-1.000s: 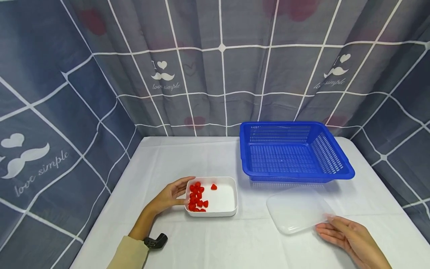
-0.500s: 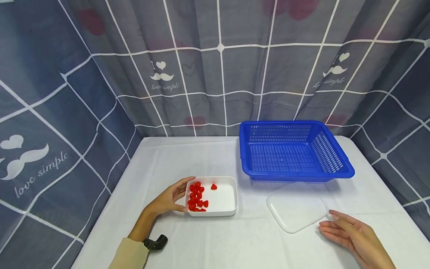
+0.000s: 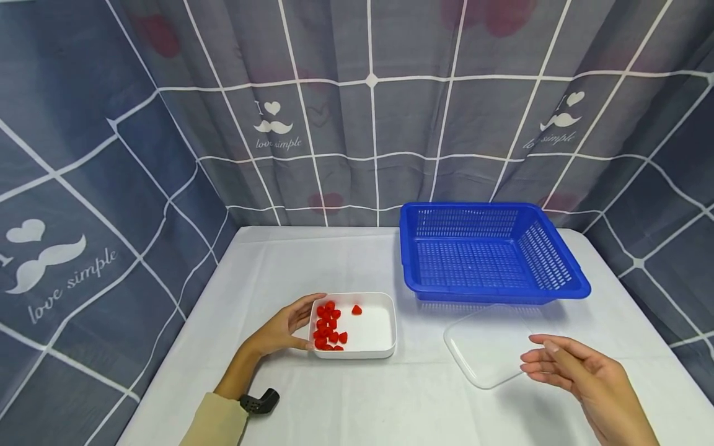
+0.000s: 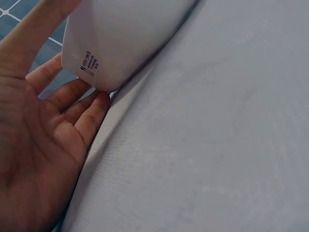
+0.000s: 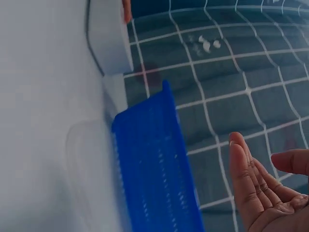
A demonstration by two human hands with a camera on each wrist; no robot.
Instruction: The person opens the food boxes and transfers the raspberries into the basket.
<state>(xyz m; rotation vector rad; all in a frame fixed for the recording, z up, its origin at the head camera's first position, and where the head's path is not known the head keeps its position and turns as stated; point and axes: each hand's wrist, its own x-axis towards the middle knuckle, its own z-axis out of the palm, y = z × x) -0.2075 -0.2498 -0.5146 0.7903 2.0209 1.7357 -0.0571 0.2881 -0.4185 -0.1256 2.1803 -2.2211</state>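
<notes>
A white rectangular food container (image 3: pixel 370 334) stands on the table with several small red berry-shaped pieces (image 3: pixel 323 328), mostly gathered at its left end. My left hand (image 3: pixel 281 328) grips that end, thumb at the near corner and fingers at the far one. In the left wrist view the fingertips touch the container's printed side (image 4: pixel 116 38). A clear lid (image 3: pixel 485 350) lies flat to the right, and my right hand (image 3: pixel 582 378) hovers beside its right edge, overlapping it in the head view. Between that hand's thumb and fingers there is nothing, as the right wrist view shows.
A blue perforated basket (image 3: pixel 499 294) stands at the back right, just behind the lid. White cloth covers the table (image 3: pixel 334 402). Grey checked curtains (image 3: pixel 334 124) enclose the back and both sides. A black device (image 3: pixel 260 401) is strapped to the left wrist.
The right hand has let go of the lid, which now lies on the table, and has risen slightly. The left hand and the container stay in place.
</notes>
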